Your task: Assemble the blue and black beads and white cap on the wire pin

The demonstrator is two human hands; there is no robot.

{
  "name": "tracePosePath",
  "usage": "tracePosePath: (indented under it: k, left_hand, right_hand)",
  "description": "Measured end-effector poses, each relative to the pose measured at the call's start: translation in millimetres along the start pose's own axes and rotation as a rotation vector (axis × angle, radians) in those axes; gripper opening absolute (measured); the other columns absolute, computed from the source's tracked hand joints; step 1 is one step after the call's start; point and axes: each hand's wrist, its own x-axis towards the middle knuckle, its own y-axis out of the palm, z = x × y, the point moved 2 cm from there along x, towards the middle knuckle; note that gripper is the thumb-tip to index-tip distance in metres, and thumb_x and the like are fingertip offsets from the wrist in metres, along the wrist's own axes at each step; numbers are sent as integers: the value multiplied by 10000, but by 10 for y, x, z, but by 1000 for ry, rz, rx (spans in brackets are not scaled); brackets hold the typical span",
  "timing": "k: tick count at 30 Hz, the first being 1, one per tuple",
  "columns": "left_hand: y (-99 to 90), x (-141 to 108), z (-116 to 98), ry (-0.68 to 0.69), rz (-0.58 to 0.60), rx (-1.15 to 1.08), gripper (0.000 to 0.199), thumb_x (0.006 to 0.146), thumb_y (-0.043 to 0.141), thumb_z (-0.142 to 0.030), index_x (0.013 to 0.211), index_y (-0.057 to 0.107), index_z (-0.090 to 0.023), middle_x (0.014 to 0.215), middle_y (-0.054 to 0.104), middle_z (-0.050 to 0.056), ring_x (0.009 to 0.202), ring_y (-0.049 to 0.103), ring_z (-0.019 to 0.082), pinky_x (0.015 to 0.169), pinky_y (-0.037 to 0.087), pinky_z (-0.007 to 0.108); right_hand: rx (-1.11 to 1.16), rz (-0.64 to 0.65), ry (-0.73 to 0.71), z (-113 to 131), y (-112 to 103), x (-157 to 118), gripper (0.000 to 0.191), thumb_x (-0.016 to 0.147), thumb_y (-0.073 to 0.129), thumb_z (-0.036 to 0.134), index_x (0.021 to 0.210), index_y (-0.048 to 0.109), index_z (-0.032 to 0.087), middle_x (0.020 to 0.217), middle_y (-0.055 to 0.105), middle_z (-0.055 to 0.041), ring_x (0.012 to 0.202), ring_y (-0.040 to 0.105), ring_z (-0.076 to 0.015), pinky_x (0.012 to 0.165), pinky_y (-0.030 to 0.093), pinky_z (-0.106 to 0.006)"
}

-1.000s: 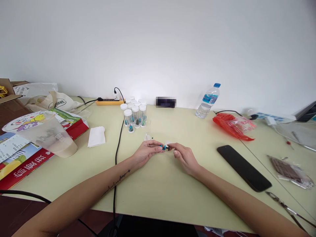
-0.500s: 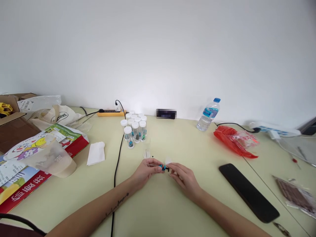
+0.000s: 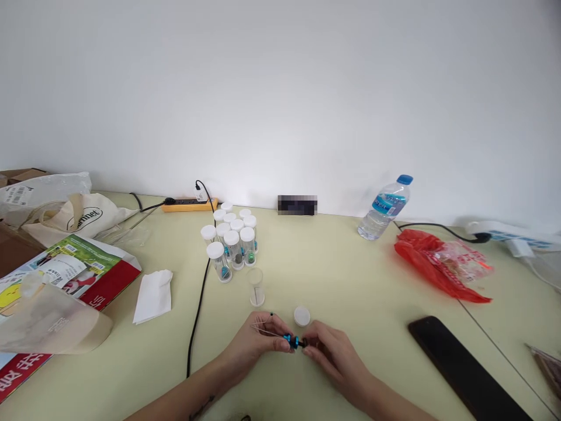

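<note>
My left hand (image 3: 256,342) is closed, thumb and fingers pinching a small blue cylindrical piece with a dark end (image 3: 293,341). Thin pale strands (image 3: 263,328) trail from that piece across the left fingers. The fingertips of my right hand (image 3: 335,356) are pinched at its dark end, partly covering it. Beyond the hands, an uncapped clear tube (image 3: 256,292) stands upright with something thin inside. A round white cap (image 3: 302,316) lies on the table just past my right fingers. A tiny dark bead (image 3: 272,314) shows near my left fingers.
Several white-capped clear tubes (image 3: 216,251) with small coloured contents stand behind on the left. A black cable (image 3: 199,310) runs beside them. Also around are a folded tissue (image 3: 153,297), plastic cup (image 3: 56,318), water bottle (image 3: 385,207), red plastic bag (image 3: 425,263) and black phone-like slab (image 3: 464,371).
The view has shifted, so both hands sit lower in the picture. My right fingertips have closed on the piece's dark end. The white cap, partly hidden before, shows fully.
</note>
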Motion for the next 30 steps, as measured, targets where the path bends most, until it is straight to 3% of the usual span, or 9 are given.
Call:
tracePosePath:
  k: [6,13,19,26,30]
  left_hand:
    - [3,4,-23,-12,-8,12,188,590,788,-158,755,703,-127,741,706,66,701,623,161,719,454,268]
    - [4,0,-7,-13,-17,0,182,582,795,-170,738,707,-137,727,706,57,687,628,159,714,461,263]
    - [-2,-1,-21,-10,-12,16,190,595,791,-199,752,704,-138,737,700,56,703,628,161,741,459,270]
    - [-7,-10,-29,-10,-4,38,189,593,791,-189,753,705,-137,735,702,51,703,626,157,739,458,272]
    - [-15,-15,-42,-7,-17,54,190,593,788,-195,753,705,-137,733,693,49,711,619,159,741,456,268]
  right_hand:
    - [12,7,-8,5,5,-24,121,934,457,322,965,509,218,754,543,-5,625,483,-122,577,371,-221]
    - [-34,41,-3,17,6,15,216,961,364,340,871,509,208,739,545,-12,665,497,-143,603,375,-244]
    - [-18,25,-17,15,5,-9,153,944,422,303,1047,491,212,837,572,-35,667,512,-130,600,396,-231]
    - [-88,35,-35,22,0,5,249,968,339,344,865,511,194,710,547,-19,627,496,-136,584,387,-240]
    - [-64,32,-25,39,-8,14,214,966,355,340,919,513,204,734,563,-18,614,504,-129,577,399,-236]
